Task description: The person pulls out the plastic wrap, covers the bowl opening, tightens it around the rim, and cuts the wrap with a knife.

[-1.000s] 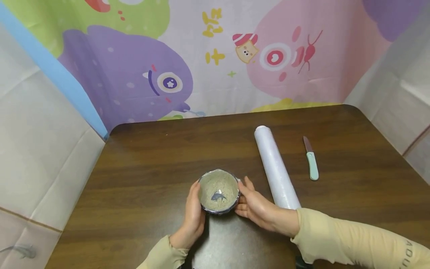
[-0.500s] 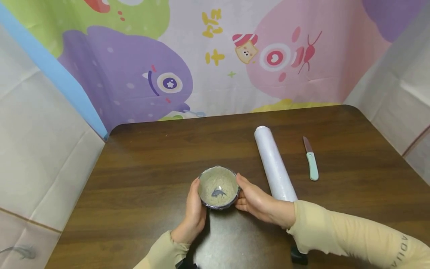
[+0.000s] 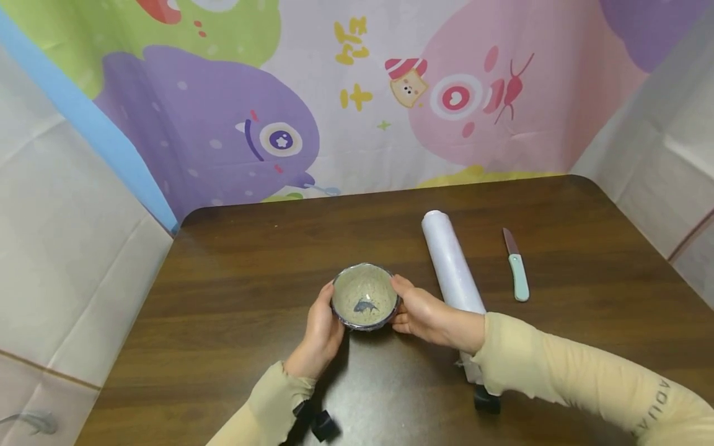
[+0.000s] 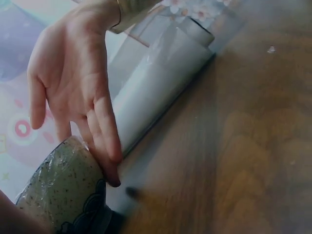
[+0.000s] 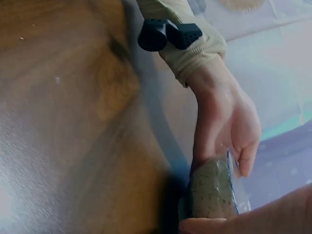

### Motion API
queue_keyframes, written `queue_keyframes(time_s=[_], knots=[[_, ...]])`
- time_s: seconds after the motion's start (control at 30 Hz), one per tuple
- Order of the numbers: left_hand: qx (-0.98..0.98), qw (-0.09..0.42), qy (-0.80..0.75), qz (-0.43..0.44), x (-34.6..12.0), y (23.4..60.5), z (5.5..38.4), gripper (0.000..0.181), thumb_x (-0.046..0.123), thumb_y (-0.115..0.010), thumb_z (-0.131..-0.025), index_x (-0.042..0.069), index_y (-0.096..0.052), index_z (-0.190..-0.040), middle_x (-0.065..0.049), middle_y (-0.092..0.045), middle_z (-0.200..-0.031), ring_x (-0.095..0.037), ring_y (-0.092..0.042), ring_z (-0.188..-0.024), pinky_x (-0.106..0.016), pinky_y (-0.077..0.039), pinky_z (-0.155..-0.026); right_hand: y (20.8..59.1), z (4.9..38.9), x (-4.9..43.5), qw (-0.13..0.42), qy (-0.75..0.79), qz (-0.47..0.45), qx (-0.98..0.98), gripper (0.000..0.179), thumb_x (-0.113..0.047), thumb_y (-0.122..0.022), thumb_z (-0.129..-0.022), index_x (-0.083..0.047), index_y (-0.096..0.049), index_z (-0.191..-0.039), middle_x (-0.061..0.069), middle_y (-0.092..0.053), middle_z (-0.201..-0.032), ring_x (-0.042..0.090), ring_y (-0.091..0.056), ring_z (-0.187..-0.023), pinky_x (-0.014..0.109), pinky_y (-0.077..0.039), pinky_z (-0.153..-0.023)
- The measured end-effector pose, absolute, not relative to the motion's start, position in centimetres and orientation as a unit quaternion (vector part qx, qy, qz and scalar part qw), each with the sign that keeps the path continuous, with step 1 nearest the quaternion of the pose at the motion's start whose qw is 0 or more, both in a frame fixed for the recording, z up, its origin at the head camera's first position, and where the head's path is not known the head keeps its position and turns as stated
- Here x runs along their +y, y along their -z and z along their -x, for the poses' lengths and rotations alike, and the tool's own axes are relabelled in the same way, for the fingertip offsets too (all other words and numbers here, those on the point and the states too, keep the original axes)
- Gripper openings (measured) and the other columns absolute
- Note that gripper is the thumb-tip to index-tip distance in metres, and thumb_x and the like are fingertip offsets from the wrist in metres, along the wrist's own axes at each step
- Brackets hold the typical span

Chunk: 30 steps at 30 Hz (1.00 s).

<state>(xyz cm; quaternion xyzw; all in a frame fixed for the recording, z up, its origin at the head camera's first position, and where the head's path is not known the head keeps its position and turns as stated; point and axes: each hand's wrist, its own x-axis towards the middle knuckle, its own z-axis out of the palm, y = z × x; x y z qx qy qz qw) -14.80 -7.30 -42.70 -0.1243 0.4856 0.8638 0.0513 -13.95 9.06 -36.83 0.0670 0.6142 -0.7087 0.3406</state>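
Note:
A small speckled ceramic bowl (image 3: pixel 365 295) with a dark rim and a blue fish inside is between my two hands. Shiny cling film covers the bowl (image 4: pixel 68 183) in the left wrist view. My left hand (image 3: pixel 318 331) holds its left side, thumb at the rim. On the opposite side my right hand (image 3: pixel 432 313) grips it, thumb on the rim and fingers lower against the wall. The right wrist view shows the bowl (image 5: pixel 212 190) side-on, with my left hand (image 5: pixel 226 117) beyond it. I cannot tell whether its base touches the table.
Right of the bowl lies a long roll of cling film (image 3: pixel 453 263), its near end partly behind my right sleeve. Farther right is a knife (image 3: pixel 518 272) with a mint handle. The brown table (image 3: pixel 240 260) ends at a cartoon-printed curtain (image 3: pixel 357 148).
Both hands have moved the bowl a little upward in the head view, away from me. My right forearm has shifted too, showing more of the roll's near end. The knife stays put.

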Motion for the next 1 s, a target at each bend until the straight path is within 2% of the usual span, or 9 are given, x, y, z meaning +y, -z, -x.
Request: queue_keyframes(time_s=[0.1,0.2,0.3,0.4,0.53,0.6,0.7,0.93,1.0], knots=[[0.522,0.056,-0.843,0.119,-7.4,42.7,15.1,0.042,0.013,-0.024,-0.097,-0.007,-0.031,-0.133,-0.018,-0.041,-0.129,-0.022,-0.037,-0.119,-0.031,-0.026,-0.104,36.0,14.3,9.7,0.346,0.691,-0.074,0.631,0.062,-0.027,-0.021,-0.1,-0.008,0.021,-0.142,0.036,0.009,-0.143,0.053,-0.002,-0.13,0.058,-0.012,-0.106],[0.586,0.061,-0.801,0.105,-7.8,42.4,15.3,0.043,0.013,-0.029,-0.096,-0.006,-0.034,-0.134,-0.02,-0.036,-0.137,-0.025,-0.029,-0.129,-0.036,-0.02,-0.109,34.9,14.9,11.0,0.334,0.639,-0.049,0.691,0.066,-0.024,-0.028,-0.099,0.0,0.017,-0.141,0.03,0.011,-0.146,0.049,-0.002,-0.132,0.055,-0.017,-0.107],[0.69,0.06,-0.717,0.078,-8.6,41.9,15.6,0.043,0.013,-0.037,-0.093,-0.003,-0.037,-0.134,-0.019,-0.033,-0.14,-0.029,-0.023,-0.133,-0.042,-0.016,-0.11,34.1,15.9,13.0,0.299,0.576,-0.002,0.761,0.059,-0.019,-0.03,-0.098,0.01,-0.001,-0.141,0.03,-0.007,-0.146,0.044,-0.014,-0.133,0.05,-0.026,-0.106],[0.808,0.047,-0.588,0.021,-9.5,41.0,16.2,0.044,0.014,-0.045,-0.09,0.001,-0.042,-0.132,-0.017,-0.034,-0.141,-0.032,-0.023,-0.134,-0.048,-0.018,-0.109,33.8,17.1,15.6,0.252,0.537,0.022,0.805,0.05,-0.016,-0.031,-0.097,0.013,-0.023,-0.136,0.031,-0.031,-0.138,0.04,-0.033,-0.128,0.046,-0.034,-0.102],[0.899,0.013,-0.432,-0.075,-10.0,39.2,17.5,0.047,0.017,-0.049,-0.089,0.003,-0.043,-0.133,-0.016,-0.034,-0.142,-0.034,-0.02,-0.136,-0.051,-0.018,-0.109,34.4,18.4,18.7,0.189,0.501,0.016,0.845,0.04,-0.017,-0.036,-0.096,0.01,-0.045,-0.125,0.026,-0.056,-0.118,0.033,-0.056,-0.106,0.041,-0.044,-0.092],[0.913,0.016,-0.392,-0.112,-9.8,38.0,18.1,0.049,0.02,-0.049,-0.089,0.004,-0.041,-0.135,-0.015,-0.031,-0.144,-0.032,-0.015,-0.137,-0.05,-0.015,-0.11,35.0,18.8,19.8,0.153,0.47,0.008,0.869,0.035,-0.018,-0.04,-0.095,0.007,-0.053,-0.117,0.02,-0.063,-0.105,0.026,-0.061,-0.093,0.036,-0.048,-0.084],[0.914,0.054,-0.373,-0.152,-8.8,36.4,18.7,0.05,0.025,-0.046,-0.091,0.006,-0.038,-0.137,-0.012,-0.029,-0.146,-0.03,-0.014,-0.138,-0.047,-0.013,-0.111,35.8,19.3,21.0,0.105,0.404,0.001,0.909,0.03,-0.02,-0.044,-0.094,0.003,-0.058,-0.107,0.015,-0.063,-0.093,0.022,-0.061,-0.082,0.031,-0.048,-0.07],[0.905,0.131,-0.355,-0.196,-5.1,34.5,19.6,0.051,0.03,-0.045,-0.093,0.009,-0.036,-0.139,-0.009,-0.028,-0.147,-0.027,-0.023,-0.136,-0.044,-0.022,-0.109,37.6,20.2,24.1,0.04,0.246,-0.013,0.968,0.025,-0.021,-0.049,-0.089,0.001,-0.056,-0.098,0.023,-0.058,-0.104,0.029,-0.055,-0.077,0.036,-0.044,-0.061],[0.905,0.14,-0.348,-0.2,-4.2,34.5,19.8,0.052,0.031,-0.045,-0.093,0.009,-0.036,-0.139,-0.009,-0.024,-0.148,-0.028,-0.021,-0.136,-0.045,-0.022,-0.109,38.2,20.4,25.0,0.043,0.226,-0.029,0.973,0.026,-0.021,-0.051,-0.088,0.003,-0.053,-0.098,0.026,-0.052,-0.106,0.035,-0.051,-0.083,0.04,-0.043,-0.06]])
